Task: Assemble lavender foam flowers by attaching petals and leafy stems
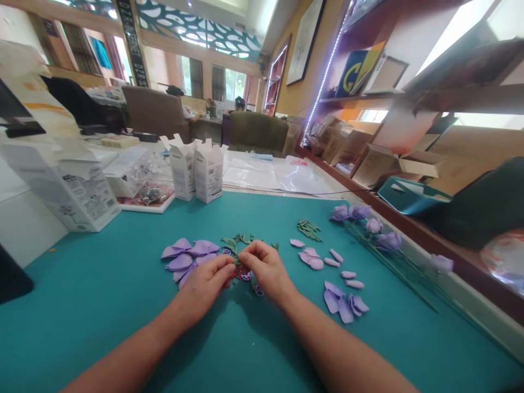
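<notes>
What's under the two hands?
Between the left hand and right hand, small red pieces and a round purple piece show on the teal mat. Whatever lies directly beneath either palm is covered.

The purple petals look like smooth matt plastic, the white boxes like smooth card.

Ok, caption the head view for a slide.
Two hands pinch a small green piece above a teal mat, purple petals lying on both sides.
</notes>
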`<action>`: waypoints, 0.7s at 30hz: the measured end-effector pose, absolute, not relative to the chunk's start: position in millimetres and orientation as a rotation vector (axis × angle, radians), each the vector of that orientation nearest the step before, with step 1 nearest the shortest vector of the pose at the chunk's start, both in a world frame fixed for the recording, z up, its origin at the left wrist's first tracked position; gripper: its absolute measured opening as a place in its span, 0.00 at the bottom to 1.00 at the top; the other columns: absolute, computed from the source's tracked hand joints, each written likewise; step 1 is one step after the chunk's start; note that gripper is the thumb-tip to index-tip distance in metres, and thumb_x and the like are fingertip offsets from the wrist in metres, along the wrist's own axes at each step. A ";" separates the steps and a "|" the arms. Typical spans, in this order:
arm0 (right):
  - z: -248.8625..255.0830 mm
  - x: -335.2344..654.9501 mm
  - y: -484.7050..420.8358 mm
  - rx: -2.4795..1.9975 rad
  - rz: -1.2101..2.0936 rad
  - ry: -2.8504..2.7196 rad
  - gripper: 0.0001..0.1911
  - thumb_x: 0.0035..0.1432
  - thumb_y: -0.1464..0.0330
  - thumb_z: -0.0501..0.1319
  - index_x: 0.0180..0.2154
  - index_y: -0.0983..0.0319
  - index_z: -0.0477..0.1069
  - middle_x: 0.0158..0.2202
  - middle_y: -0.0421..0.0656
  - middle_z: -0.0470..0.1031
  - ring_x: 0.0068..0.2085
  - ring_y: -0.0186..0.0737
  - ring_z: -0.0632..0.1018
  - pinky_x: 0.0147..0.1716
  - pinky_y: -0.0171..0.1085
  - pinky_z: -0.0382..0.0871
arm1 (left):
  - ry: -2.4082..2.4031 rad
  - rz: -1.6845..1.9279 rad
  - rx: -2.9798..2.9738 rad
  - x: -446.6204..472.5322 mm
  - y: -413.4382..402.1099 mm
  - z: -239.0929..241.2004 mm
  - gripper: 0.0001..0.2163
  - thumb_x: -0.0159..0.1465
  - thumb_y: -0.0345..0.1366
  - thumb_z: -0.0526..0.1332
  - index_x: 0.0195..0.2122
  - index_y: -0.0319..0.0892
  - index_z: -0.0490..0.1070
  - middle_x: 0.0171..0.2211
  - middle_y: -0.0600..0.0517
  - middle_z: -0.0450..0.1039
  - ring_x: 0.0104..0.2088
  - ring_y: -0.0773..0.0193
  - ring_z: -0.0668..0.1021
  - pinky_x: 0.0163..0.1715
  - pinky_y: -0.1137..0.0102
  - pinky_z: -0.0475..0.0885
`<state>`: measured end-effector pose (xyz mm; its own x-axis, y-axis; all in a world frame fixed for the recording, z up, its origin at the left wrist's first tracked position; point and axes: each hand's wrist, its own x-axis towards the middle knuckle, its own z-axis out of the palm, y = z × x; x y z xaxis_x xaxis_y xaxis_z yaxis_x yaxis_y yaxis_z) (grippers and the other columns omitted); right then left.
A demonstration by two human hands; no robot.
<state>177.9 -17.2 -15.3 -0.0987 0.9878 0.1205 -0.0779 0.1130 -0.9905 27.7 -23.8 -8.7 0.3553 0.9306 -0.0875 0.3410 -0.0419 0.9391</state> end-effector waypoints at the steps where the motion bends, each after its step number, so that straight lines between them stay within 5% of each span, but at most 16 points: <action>1: -16.3 177.5 -16.7 -1.022 1.232 -1.275 0.11 0.47 0.60 0.64 0.23 0.59 0.66 0.19 0.35 0.71 0.23 0.33 0.72 0.26 0.34 0.68 | 1.177 0.718 1.590 27.9 -23.9 -8.0 0.14 0.60 0.48 0.52 0.29 0.42 0.65 0.21 0.57 0.59 0.21 0.68 0.61 0.20 0.73 0.55; 9: -16.5 181.7 -15.3 -1.101 1.228 -1.381 0.10 0.49 0.61 0.63 0.25 0.60 0.66 0.20 0.35 0.71 0.23 0.31 0.71 0.25 0.32 0.65 | 1.182 0.655 1.508 29.7 -26.6 -0.7 0.15 0.56 0.52 0.54 0.27 0.43 0.62 0.20 0.59 0.56 0.21 0.68 0.60 0.20 0.73 0.54; 13: -0.3 194.6 -15.1 -1.174 1.200 -1.513 0.09 0.52 0.62 0.61 0.27 0.61 0.67 0.23 0.37 0.73 0.24 0.32 0.73 0.27 0.32 0.67 | 1.182 0.647 1.490 28.4 -26.0 0.7 0.17 0.55 0.52 0.54 0.34 0.43 0.67 0.20 0.58 0.58 0.21 0.68 0.61 0.20 0.73 0.55; 21: 19.3 295.9 43.8 -1.905 0.461 -1.701 0.06 0.53 0.73 0.56 0.32 0.61 0.71 0.29 0.40 0.77 0.29 0.34 0.76 0.29 0.32 0.67 | 1.181 0.646 1.476 25.6 -23.5 -3.3 0.20 0.55 0.51 0.55 0.42 0.42 0.69 0.23 0.56 0.64 0.21 0.67 0.65 0.22 0.72 0.58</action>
<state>295.9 43.8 19.3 0.1453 0.9844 0.0990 0.7999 -0.0580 -0.5973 25.6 -23.5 -3.3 0.3578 0.9120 -0.2007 0.3234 0.0806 0.9428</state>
